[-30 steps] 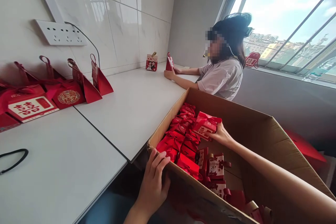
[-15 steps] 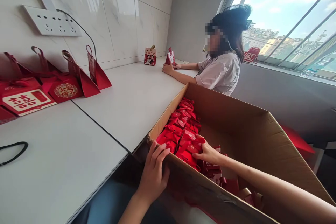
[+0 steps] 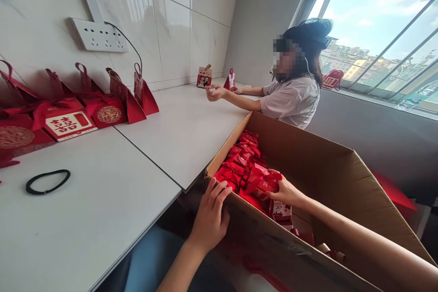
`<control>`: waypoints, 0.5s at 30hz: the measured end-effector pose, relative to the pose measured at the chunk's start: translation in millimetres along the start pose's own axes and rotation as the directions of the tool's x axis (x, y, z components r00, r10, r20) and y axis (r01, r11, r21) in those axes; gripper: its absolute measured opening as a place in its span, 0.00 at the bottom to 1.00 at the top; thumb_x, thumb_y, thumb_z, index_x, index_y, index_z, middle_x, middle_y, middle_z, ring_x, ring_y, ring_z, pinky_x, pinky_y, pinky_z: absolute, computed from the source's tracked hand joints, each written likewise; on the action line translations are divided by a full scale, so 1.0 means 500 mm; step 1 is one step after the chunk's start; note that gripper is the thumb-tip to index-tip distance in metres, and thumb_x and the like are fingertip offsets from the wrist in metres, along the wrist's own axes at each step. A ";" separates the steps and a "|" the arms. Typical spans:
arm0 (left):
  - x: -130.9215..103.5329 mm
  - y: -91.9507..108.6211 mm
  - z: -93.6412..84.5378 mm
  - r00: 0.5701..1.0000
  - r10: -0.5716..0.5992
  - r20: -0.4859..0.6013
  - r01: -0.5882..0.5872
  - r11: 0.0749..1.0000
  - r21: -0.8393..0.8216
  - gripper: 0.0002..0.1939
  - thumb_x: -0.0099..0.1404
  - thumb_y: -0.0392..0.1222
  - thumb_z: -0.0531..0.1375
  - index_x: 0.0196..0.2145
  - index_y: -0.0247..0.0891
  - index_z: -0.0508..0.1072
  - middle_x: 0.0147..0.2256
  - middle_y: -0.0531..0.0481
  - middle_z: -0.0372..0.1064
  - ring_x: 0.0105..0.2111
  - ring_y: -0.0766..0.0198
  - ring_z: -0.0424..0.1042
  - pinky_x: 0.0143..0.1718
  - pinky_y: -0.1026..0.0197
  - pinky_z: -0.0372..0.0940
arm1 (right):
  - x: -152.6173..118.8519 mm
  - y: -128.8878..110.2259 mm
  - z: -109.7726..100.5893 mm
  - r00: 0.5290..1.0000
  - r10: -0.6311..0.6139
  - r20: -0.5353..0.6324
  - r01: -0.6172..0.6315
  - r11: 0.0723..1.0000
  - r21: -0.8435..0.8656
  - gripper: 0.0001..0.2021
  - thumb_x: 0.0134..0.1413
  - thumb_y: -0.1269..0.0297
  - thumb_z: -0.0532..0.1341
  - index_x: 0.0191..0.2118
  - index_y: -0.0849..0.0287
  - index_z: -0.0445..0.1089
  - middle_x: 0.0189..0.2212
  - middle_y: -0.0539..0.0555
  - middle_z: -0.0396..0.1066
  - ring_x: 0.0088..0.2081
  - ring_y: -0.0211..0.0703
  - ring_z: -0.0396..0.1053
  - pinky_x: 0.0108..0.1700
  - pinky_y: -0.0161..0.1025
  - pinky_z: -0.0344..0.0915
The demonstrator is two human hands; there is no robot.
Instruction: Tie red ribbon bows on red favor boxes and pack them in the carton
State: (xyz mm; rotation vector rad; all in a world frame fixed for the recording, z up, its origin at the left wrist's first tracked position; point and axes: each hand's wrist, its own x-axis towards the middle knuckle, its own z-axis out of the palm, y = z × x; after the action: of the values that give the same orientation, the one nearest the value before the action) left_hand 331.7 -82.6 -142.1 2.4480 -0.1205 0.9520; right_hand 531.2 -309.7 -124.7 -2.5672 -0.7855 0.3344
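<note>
A deep cardboard box [image 3: 318,146] stands in front of me, with a packed row of red gift boxes [image 3: 241,157] along its left side. My right hand [image 3: 287,191] reaches inside, fingers and thumb closed on one red gift box [image 3: 265,180] with a ribbon on top. That gift box sits tilted among the others. My left hand [image 3: 212,214] holds the near left corner of the cardboard box, fingertips over its rim and thumb outside. Beside my right wrist, a red and white patterned gift box [image 3: 281,210] lies lower in the cardboard box, partly hidden by the near wall.
On the white table [image 3: 137,178] stand several red gift boxes [image 3: 70,123] at the left, and a black hair tie [image 3: 48,181]. A co-worker [image 3: 290,91] sits at the far end near two gift boxes, one of them red and white [image 3: 204,76]. A barred window is behind.
My right hand has lifted and tilted the red gift box slightly. My left hand stays on the rim. The co-worker's near hand has moved off the gift box. The view has shifted left.
</note>
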 end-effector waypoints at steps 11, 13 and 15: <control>0.000 0.003 -0.008 0.999 -0.012 0.052 0.014 0.998 -0.053 0.31 0.59 0.23 0.50 0.59 0.39 0.52 0.59 0.43 0.56 0.65 0.52 0.41 0.59 0.43 0.56 | 0.007 -0.057 -0.038 1.000 -0.008 -0.026 0.000 0.959 -0.283 0.43 0.36 0.54 0.65 0.60 0.62 0.55 0.50 0.66 0.61 0.41 0.58 0.71 0.46 0.51 0.66; 0.000 0.003 -0.011 0.998 -0.016 0.067 0.020 0.998 -0.061 0.32 0.58 0.23 0.49 0.59 0.39 0.51 0.59 0.43 0.56 0.65 0.52 0.41 0.59 0.43 0.57 | 0.011 -0.065 -0.012 1.000 -0.009 0.008 0.011 0.983 -0.184 0.40 0.35 0.53 0.65 0.58 0.62 0.59 0.49 0.65 0.63 0.42 0.59 0.71 0.48 0.51 0.66; -0.001 0.004 -0.014 0.997 -0.028 0.077 0.033 0.997 -0.066 0.33 0.58 0.23 0.49 0.59 0.39 0.51 0.60 0.43 0.55 0.65 0.52 0.41 0.58 0.42 0.58 | 0.010 -0.070 0.016 1.000 -0.024 0.010 0.024 0.997 -0.079 0.33 0.37 0.53 0.63 0.52 0.60 0.64 0.49 0.62 0.66 0.45 0.58 0.70 0.50 0.50 0.64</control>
State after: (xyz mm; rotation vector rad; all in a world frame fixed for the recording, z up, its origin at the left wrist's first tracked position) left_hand 326.6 -81.1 -137.2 2.4176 -0.1387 0.8291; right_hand 516.1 -277.9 -115.9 -2.6290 -0.8481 0.3131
